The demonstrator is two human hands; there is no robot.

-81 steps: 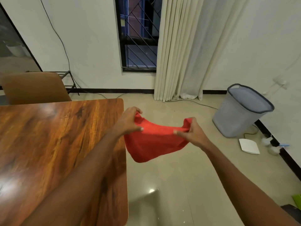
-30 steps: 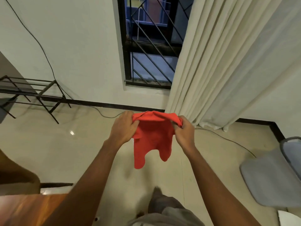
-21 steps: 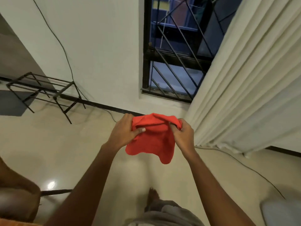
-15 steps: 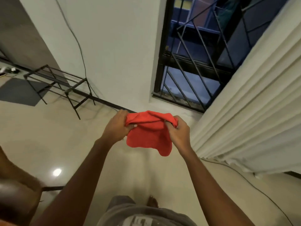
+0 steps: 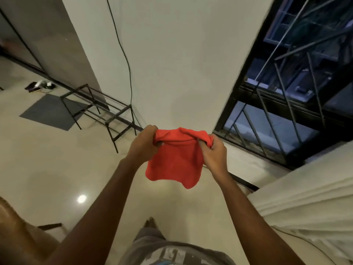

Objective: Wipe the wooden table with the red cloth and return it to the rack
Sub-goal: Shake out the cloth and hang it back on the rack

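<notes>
Hands hold the red cloth [image 5: 175, 161] up in the air in front of the person. The left hand [image 5: 145, 146] grips its top left corner with curled fingers, and the right hand [image 5: 214, 155] pinches the bunched top right corner. The lower edge hangs loose above the floor [image 5: 47, 169]. The rack [image 5: 99, 109], a black frame of thin bars, stands against the wall [image 5: 181, 64] to the left of and beyond the hands, well apart from the cloth; floor and wall show through its rails. A grey mat [image 5: 49, 111] lies on the floor just beside the rack's left end, and a black cable [image 5: 126, 60] runs down the wall to its right end. Pale floor lies open between the hands and the rack. A barred window [image 5: 296, 92] closes the right side, with a curtain [image 5: 305, 197] near the right forearm. A blurred brown shape [image 5: 11, 236] fills the lower left corner, and a foot [image 5: 150, 222] shows below the cloth.
</notes>
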